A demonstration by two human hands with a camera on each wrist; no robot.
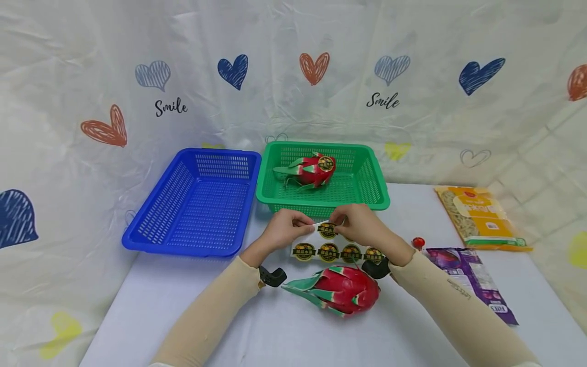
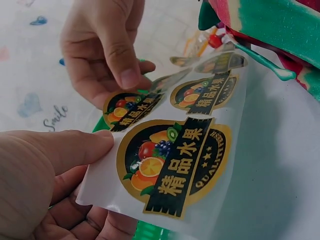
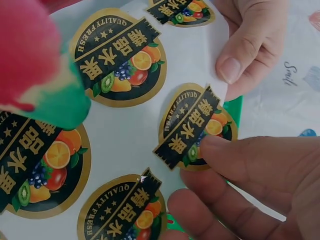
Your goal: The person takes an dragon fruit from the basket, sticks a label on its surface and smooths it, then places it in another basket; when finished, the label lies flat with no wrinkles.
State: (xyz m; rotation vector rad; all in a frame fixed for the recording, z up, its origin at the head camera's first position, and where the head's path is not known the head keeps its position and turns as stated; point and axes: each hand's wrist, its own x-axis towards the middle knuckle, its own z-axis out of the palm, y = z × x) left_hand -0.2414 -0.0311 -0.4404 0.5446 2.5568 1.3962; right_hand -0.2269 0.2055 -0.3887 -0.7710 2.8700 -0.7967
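Observation:
A white sheet of round black-and-gold fruit stickers [image 1: 300, 258] is held up over the table. My left hand [image 1: 283, 230] pinches its upper left edge between thumb and fingers. Between the thumb and fingers of my right hand [image 1: 359, 222] is one sticker [image 3: 190, 127] at the sheet's upper edge; it looks partly lifted, though how much still sticks is unclear. Just below the sheet, a red dragon fruit [image 1: 350, 289] with green scales lies on the table. A second dragon fruit [image 1: 312, 172], bearing a round sticker, lies in the green basket [image 1: 381, 191].
At the left stands a blue plastic basket [image 1: 192, 250], beside the green one. On the right lie a yellow food packet [image 1: 481, 216] and a purple packet [image 1: 477, 285]. A small red object [image 1: 418, 242] sits near the right wrist. Heart-printed cloth hangs behind.

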